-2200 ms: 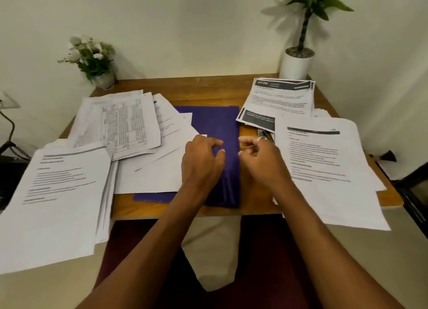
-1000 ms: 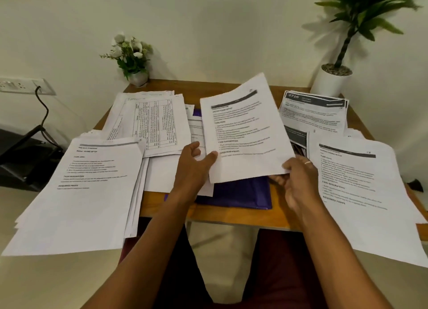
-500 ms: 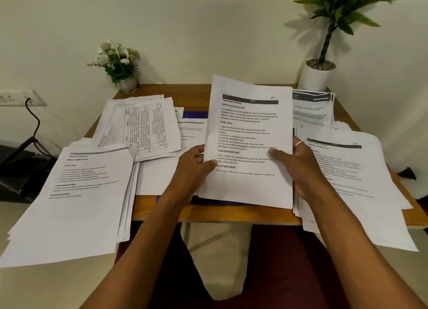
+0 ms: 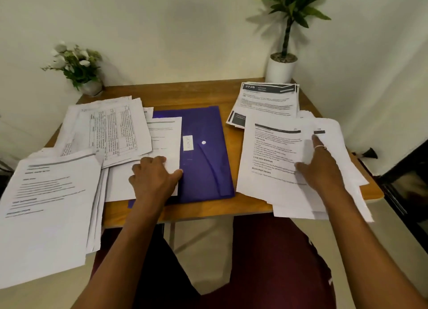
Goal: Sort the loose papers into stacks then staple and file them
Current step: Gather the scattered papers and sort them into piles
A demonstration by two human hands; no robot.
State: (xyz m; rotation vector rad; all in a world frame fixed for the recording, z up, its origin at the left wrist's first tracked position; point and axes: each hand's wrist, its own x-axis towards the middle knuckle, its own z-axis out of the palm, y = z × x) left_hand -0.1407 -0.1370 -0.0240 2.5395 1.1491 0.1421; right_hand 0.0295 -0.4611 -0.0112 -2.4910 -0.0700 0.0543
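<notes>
A purple snap folder lies flat in the middle of the wooden table. My right hand rests with straight fingers on a printed sheet topping the stack at the right. My left hand sits on the loose white papers overlapping the folder's left edge, fingers curled, thumb at the paper's edge. Sheets with tables lie further left, and a large stack hangs over the front left corner. A stack with dark headers sits at the back right.
A small pot of white flowers stands at the table's back left corner and a tall plant in a white pot at the back right. Walls close the back and right. My lap is below the table's front edge.
The sheet that both hands held up in front of me now lies on the right stack under my right hand. My left hand has moved left onto the loose papers, uncovering the purple folder.
</notes>
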